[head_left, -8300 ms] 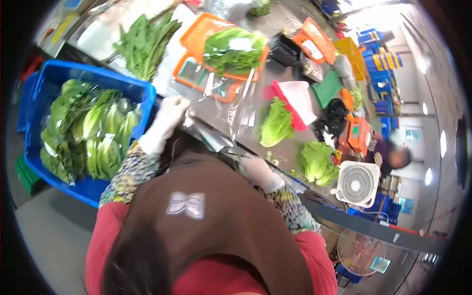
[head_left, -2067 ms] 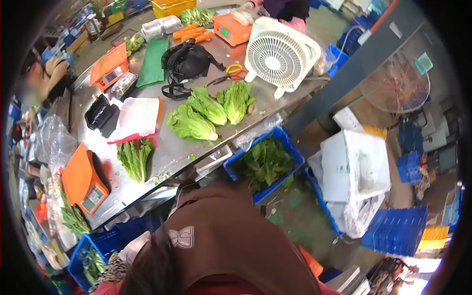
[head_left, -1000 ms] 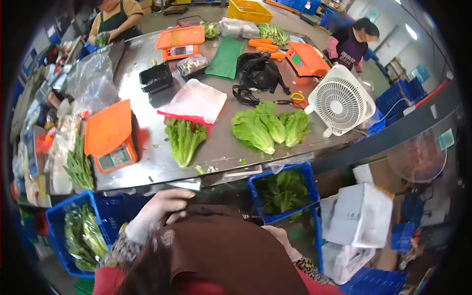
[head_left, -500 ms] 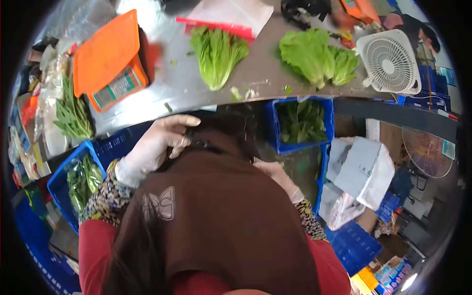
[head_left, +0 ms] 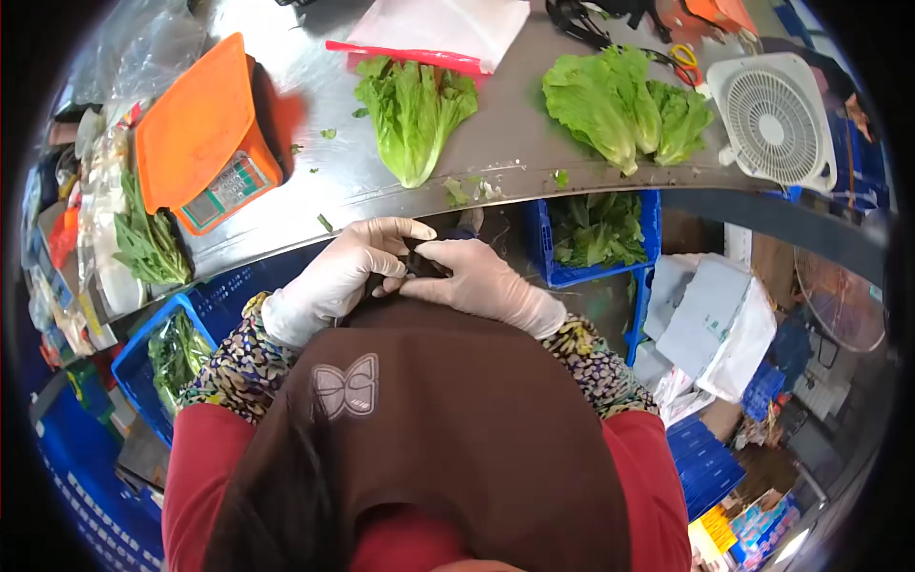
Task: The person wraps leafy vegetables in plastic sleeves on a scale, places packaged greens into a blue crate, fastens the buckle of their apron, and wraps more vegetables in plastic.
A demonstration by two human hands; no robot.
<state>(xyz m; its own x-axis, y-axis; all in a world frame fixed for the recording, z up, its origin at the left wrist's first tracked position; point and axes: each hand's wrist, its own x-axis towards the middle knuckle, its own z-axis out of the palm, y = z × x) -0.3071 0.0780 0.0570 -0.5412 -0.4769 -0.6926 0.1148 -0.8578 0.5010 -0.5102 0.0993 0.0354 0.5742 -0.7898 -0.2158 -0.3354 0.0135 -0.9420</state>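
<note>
My left hand (head_left: 345, 275) and my right hand (head_left: 484, 281), both in thin whitish gloves, meet at my waist before the brown apron (head_left: 467, 400). Their fingers pinch a small black item (head_left: 414, 259), partly hidden between them; its kind cannot be made out. Beyond them on the metal table (head_left: 515, 157), a head of leafy lettuce (head_left: 412, 124) lies by a white plastic sheet (head_left: 438, 29) with a red edge. Further right are more lettuce heads (head_left: 600, 100).
An orange scale (head_left: 200, 129) stands at the left, by long green leaves (head_left: 151, 238). A white fan (head_left: 774, 119) and scissors (head_left: 684, 62) are at the right. Blue crates of greens sit below the table edge, one right (head_left: 562, 276) and one left (head_left: 129, 367).
My right hand has come up from the apron's right side to meet my left hand. The left hand has shifted slightly right, and both now grip the black item. The view has shifted slightly.
</note>
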